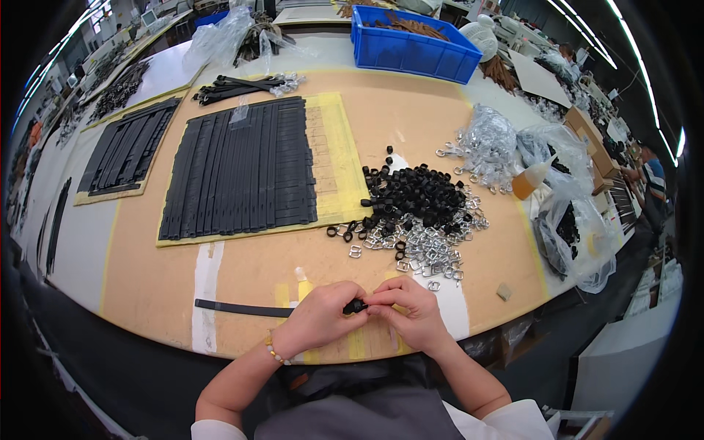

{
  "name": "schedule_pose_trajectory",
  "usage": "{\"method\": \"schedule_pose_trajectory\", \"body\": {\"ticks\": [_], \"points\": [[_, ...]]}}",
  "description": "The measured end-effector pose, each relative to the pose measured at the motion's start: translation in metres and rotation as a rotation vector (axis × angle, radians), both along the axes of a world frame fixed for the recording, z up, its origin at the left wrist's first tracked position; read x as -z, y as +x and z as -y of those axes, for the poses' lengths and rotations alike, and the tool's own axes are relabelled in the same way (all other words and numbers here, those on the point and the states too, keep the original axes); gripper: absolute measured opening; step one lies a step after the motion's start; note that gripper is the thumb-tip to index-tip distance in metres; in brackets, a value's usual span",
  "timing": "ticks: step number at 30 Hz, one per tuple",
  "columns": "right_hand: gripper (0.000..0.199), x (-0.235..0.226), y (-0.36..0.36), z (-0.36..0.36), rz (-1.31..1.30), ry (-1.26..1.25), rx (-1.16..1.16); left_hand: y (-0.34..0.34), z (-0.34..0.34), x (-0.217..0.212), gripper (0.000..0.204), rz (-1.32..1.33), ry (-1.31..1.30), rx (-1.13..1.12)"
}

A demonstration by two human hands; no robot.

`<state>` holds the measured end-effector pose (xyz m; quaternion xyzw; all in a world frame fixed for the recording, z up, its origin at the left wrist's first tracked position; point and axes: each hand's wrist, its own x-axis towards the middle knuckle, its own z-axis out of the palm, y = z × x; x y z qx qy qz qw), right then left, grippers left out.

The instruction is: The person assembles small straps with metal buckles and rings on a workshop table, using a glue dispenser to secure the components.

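Observation:
A long black strap point(246, 308) lies across the front of the table, and its right end rises between my two hands. My left hand point(323, 315) is closed around it near that end, with a bracelet on the wrist. The fingertips of my right hand point(411, 312) pinch the strap's dark end point(355, 306), where its finer shape is mostly covered by fingers. Beyond my hands lies a heap of small black strap loops point(422, 194). Loose silver buckles point(429, 249) spread along its near and right sides.
Black straps point(242, 169) lie in rows on a yellow-edged board point(334, 139); another strap-covered board point(128, 150) is further left. A blue bin point(414, 48) stands at the back. Plastic bags point(488, 139), a bottle of amber liquid point(532, 180) and a small tan block point(504, 292) are on the right.

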<state>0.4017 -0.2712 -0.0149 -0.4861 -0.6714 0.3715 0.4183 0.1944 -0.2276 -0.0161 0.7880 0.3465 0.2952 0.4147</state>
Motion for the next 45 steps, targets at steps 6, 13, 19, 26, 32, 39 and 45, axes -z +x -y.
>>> {"method": "schedule_pose_trajectory", "body": {"ticks": [6,13,19,26,32,39,45], "points": [[0.015,0.007,0.009,-0.007,-0.172,-0.373,-0.186,-0.007,0.008,0.003,0.024,-0.103,-0.038,-0.024],[0.020,0.005,0.021,-0.021,-0.192,-0.596,-0.365,-0.003,0.015,-0.001,0.024,-0.086,-0.017,0.025],[0.023,-0.008,0.010,-0.019,-0.036,-0.386,-0.208,-0.003,0.013,-0.004,0.022,-0.013,0.064,0.030],[0.027,0.015,0.021,-0.019,-0.348,-0.550,-0.270,0.001,0.019,-0.029,0.021,-0.050,0.060,0.012],[0.026,0.022,0.022,-0.003,-0.535,-0.608,-0.237,-0.011,0.026,-0.028,0.025,-0.092,-0.023,0.002],[0.033,0.005,0.047,0.006,-0.790,-0.707,-0.272,-0.011,0.019,-0.019,0.023,0.005,0.047,-0.161],[0.030,-0.005,0.029,-0.003,-0.632,-0.681,-0.236,-0.003,0.023,-0.026,0.022,-0.013,0.106,-0.025]]}}
